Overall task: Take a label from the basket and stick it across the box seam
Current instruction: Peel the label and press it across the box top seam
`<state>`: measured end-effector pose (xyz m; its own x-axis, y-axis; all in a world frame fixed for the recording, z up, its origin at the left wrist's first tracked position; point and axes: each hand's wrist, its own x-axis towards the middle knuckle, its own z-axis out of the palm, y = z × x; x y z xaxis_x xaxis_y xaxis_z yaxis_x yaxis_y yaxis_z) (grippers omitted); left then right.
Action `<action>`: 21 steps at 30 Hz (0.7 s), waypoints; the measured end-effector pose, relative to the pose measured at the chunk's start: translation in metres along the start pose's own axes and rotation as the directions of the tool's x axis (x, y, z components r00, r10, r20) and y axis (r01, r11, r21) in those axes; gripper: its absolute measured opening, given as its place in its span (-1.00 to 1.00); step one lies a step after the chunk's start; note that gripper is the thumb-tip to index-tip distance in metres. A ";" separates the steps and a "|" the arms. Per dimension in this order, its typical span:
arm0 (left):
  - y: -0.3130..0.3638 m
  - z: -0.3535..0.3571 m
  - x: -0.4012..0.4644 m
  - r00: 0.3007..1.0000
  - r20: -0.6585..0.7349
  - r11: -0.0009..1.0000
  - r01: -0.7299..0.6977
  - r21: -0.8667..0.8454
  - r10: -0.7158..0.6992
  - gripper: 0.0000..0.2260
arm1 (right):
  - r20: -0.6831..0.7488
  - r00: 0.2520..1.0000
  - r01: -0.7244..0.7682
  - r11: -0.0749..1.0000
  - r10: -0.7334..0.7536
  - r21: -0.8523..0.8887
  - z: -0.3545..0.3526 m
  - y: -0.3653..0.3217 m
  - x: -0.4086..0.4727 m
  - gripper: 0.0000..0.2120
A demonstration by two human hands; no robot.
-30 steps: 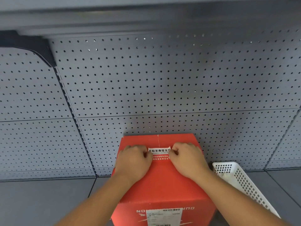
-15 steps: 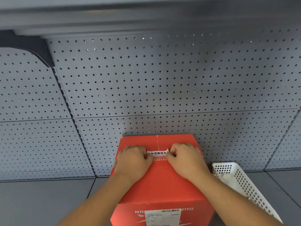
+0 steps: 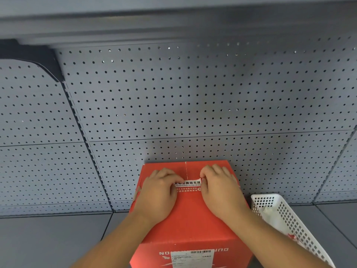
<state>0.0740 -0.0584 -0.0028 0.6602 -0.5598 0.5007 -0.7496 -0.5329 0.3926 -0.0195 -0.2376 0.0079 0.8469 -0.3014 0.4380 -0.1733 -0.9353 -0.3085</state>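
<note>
A red cardboard box (image 3: pixel 190 219) stands on a grey shelf, its top seam (image 3: pixel 185 168) running away from me down the middle. A white-and-red label (image 3: pixel 188 183) with black print lies across that seam. My left hand (image 3: pixel 157 192) rests curled on the box top with its fingertips on the label's left end. My right hand (image 3: pixel 220 190) pinches or presses the label's right end, which looks slightly lifted. Both label ends are partly hidden under my fingers.
A white perforated plastic basket (image 3: pixel 289 219) sits right of the box, with pale labels inside. A grey pegboard wall (image 3: pixel 173 103) rises just behind the box. The grey shelf (image 3: pixel 48 240) extends to the left. A shipping sticker (image 3: pixel 193 258) is on the box's near face.
Both hands have shifted slightly along the label, the left fingers now covering more of its left end. The box and basket have stayed put.
</note>
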 end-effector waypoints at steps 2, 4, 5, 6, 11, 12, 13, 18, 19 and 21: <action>0.004 -0.001 0.000 0.998 0.029 0.997 -0.057 0.043 0.056 -0.63 | -0.009 0.993 0.119 0.991 -0.120 -0.059 -0.001 -0.005 -0.004 -0.81; 0.005 -0.002 -0.001 0.994 0.084 0.995 -0.076 0.061 0.071 -0.61 | 0.033 0.978 0.209 0.974 -0.207 -0.081 0.001 -0.007 -0.007 -0.69; 0.005 -0.002 -0.001 0.991 0.105 0.995 -0.084 0.060 0.078 -0.60 | 0.053 0.974 0.223 0.971 -0.220 -0.080 0.001 -0.007 -0.008 -0.66; 0.004 -0.002 -0.001 0.989 0.122 0.994 -0.095 0.053 0.087 -0.60 | 0.071 0.974 0.221 0.972 -0.216 -0.076 0.001 -0.006 -0.008 -0.63; 0.006 -0.006 -0.001 0.987 0.119 0.994 -0.109 0.015 0.106 -0.61 | 0.173 0.970 0.190 0.978 -0.173 -0.088 -0.003 -0.001 -0.015 -0.51; 0.009 -0.007 -0.002 0.990 0.104 0.994 -0.099 0.036 0.095 -0.62 | 0.168 0.972 0.185 0.978 -0.167 -0.095 -0.003 0.001 -0.017 -0.51; 0.011 -0.007 -0.004 0.993 0.085 0.994 -0.087 0.060 0.081 -0.63 | 0.156 0.975 0.177 0.979 -0.159 -0.103 -0.003 0.002 -0.018 -0.51; 0.015 -0.009 -0.008 1.000 -0.015 0.991 0.001 0.133 0.001 -0.72 | 0.112 0.991 0.096 0.982 -0.079 -0.160 -0.002 0.002 -0.021 -0.53; 0.016 -0.009 -0.008 1.000 -0.021 0.989 0.008 0.148 -0.005 -0.73 | 0.109 0.992 0.084 0.982 -0.066 -0.166 -0.003 0.002 -0.021 -0.53; 0.016 -0.009 -0.008 1.000 -0.014 0.985 0.017 0.174 -0.015 -0.71 | 0.103 0.993 0.078 0.981 -0.061 -0.176 -0.004 0.001 -0.022 -0.53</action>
<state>0.0567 -0.0570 0.0060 0.6704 -0.5432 0.5054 -0.7188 -0.6444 0.2608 -0.0402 -0.2326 0.0020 0.9031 -0.2235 0.3666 -0.1924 -0.9740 -0.1198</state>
